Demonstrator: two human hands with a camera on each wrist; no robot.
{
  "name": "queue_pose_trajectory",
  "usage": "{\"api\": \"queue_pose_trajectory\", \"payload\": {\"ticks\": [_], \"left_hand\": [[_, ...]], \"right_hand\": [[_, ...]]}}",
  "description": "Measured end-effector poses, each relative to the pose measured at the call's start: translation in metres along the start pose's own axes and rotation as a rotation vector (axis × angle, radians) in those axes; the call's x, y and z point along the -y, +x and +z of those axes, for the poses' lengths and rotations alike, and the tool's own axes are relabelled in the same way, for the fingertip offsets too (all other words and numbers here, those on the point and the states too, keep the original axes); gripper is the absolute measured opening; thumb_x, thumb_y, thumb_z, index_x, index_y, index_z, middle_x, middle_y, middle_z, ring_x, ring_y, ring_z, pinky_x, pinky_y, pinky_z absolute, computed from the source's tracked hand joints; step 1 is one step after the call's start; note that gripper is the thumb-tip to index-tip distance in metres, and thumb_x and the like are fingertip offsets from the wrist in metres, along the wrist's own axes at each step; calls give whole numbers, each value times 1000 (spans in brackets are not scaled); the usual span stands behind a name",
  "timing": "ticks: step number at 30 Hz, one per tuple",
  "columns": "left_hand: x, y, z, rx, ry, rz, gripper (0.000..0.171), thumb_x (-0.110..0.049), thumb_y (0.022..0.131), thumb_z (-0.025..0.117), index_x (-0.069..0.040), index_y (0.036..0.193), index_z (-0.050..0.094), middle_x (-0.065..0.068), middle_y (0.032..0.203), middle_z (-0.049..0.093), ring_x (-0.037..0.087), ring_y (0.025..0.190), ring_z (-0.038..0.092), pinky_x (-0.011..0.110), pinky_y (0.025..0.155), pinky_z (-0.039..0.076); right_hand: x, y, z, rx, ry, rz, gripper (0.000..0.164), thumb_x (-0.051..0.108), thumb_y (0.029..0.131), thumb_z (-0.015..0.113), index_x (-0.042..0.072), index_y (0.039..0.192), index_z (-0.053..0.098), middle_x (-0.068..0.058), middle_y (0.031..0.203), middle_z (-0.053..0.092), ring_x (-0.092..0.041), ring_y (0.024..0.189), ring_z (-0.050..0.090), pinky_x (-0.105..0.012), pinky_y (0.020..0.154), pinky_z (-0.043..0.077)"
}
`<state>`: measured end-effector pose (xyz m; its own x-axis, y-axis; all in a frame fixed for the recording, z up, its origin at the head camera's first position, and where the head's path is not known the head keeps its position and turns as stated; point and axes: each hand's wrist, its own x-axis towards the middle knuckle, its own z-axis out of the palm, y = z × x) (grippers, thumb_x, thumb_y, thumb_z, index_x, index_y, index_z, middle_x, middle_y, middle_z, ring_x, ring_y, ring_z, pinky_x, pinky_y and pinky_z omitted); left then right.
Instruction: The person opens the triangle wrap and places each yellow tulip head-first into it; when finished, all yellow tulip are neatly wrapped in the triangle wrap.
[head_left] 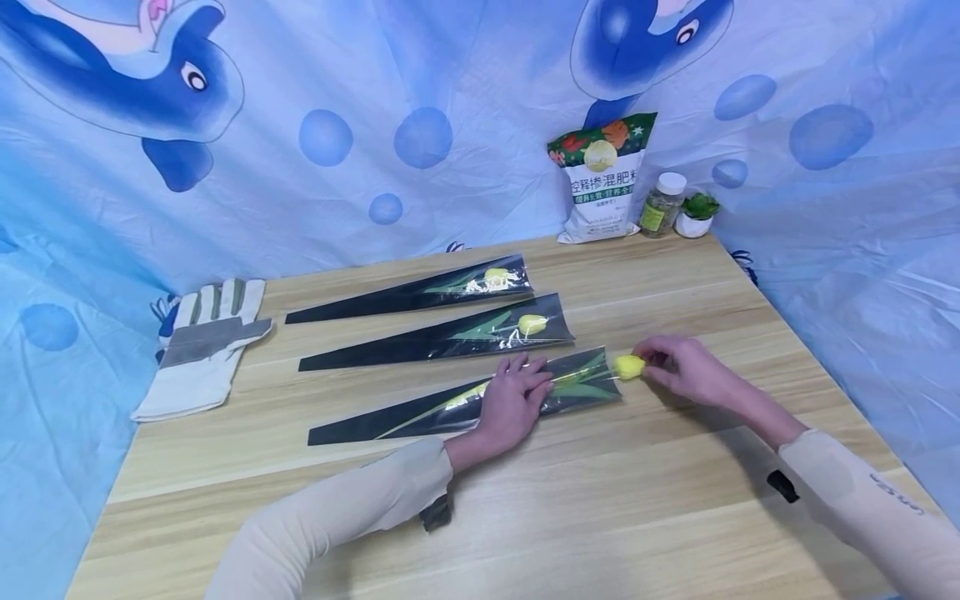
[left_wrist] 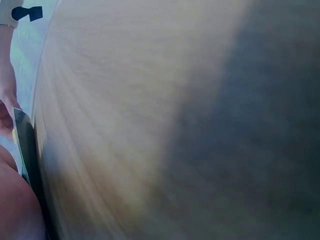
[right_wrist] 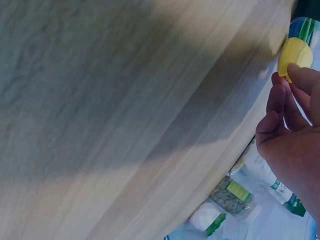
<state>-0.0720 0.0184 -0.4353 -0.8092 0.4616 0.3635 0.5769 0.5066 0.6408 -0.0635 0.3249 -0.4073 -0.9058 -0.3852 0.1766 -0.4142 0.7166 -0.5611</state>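
Note:
My right hand [head_left: 692, 371] pinches the tip of a yellow tulip's bloom [head_left: 628, 367] between thumb and fingertips; the right wrist view shows the same bloom [right_wrist: 295, 56] up close. The tulip's green stem and leaves lie inside the nearest black-backed clear flower sleeve [head_left: 352, 429], with the bloom outside its wide right end. Pressing flat on that sleeve is my left hand [head_left: 513, 404], fingers extended over the film. Behind it lie two more sleeves, a middle one [head_left: 375, 353] and a far one [head_left: 352, 309], each with a yellow tulip inside.
White-and-grey work gloves [head_left: 206, 342] lie at the table's left edge. At the back right stand a fertilizer bag [head_left: 602, 187], a white-capped jar [head_left: 662, 208] and a small potted plant [head_left: 697, 215]. A blue curtain [head_left: 337, 67] hangs behind the wooden table [head_left: 600, 500].

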Motion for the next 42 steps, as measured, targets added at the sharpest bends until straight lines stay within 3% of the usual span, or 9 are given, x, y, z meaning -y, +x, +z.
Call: {"api": "queue_pose_trajectory", "payload": {"ticks": [8, 12, 16, 22, 29, 31, 34, 42], "left_hand": [[1, 2, 2, -12, -1, 2, 18, -13, 93, 71, -2, 107, 77, 14, 128, 65, 43, 128, 52, 55, 113, 31], [-1, 3, 2, -9, -10, -3, 19, -13, 93, 71, -4, 108, 77, 14, 128, 64, 43, 128, 51, 54, 114, 31], [-2, 4, 3, -9, -15, 0, 19, -15, 94, 71, -5, 109, 77, 14, 129, 64, 43, 129, 51, 53, 114, 31], [-4, 5, 4, -32, -9, 12, 19, -14, 93, 71, -5, 108, 77, 13, 128, 65, 41, 127, 53, 53, 113, 33], [-6, 5, 5, -37, -5, 37, 20, -14, 92, 72, -4, 109, 76, 14, 127, 65, 42, 127, 53, 55, 112, 33], [-6, 6, 6, -39, -11, 41, 20, -14, 92, 72, -4, 109, 77, 14, 127, 65, 42, 127, 53, 56, 112, 33], [-7, 6, 7, -42, -16, 42, 20, -15, 92, 72, -5, 109, 76, 15, 127, 65, 42, 127, 53, 56, 112, 32], [-6, 7, 10, -54, 2, 20, 22, -13, 91, 74, -3, 111, 75, 14, 128, 65, 41, 127, 53, 55, 111, 34]], "right_hand": [[9, 3, 7, -33, 139, -38, 26, -14, 78, 73, -1, 101, 71, -4, 83, 68, -12, 71, 61, -24, 60, 54], [15, 6, 11, -3, 198, 12, 25, -15, 81, 71, 0, 102, 71, -4, 87, 70, -15, 75, 63, -24, 64, 56], [21, 7, 12, 34, 291, 90, 22, -13, 90, 61, -5, 110, 68, -11, 96, 71, -22, 80, 66, -26, 65, 56], [23, 7, 11, 108, 530, 188, 34, -19, 92, 42, -13, 123, 55, -22, 110, 68, -34, 100, 66, -27, 76, 56], [27, 6, 11, 181, 703, 188, 36, -9, 91, 42, -15, 127, 45, -27, 121, 65, -33, 116, 60, -27, 98, 44], [29, 6, 12, 204, 741, 193, 35, -4, 93, 43, -15, 127, 43, -28, 124, 63, -31, 117, 59, -30, 99, 43], [30, 9, 12, 244, 764, 202, 33, 2, 97, 44, -15, 125, 44, -28, 127, 62, -32, 117, 59, -35, 98, 44], [28, 20, 14, 352, 701, 254, 37, 17, 103, 45, -3, 130, 59, -17, 124, 65, -33, 119, 58, -44, 100, 39]]}}
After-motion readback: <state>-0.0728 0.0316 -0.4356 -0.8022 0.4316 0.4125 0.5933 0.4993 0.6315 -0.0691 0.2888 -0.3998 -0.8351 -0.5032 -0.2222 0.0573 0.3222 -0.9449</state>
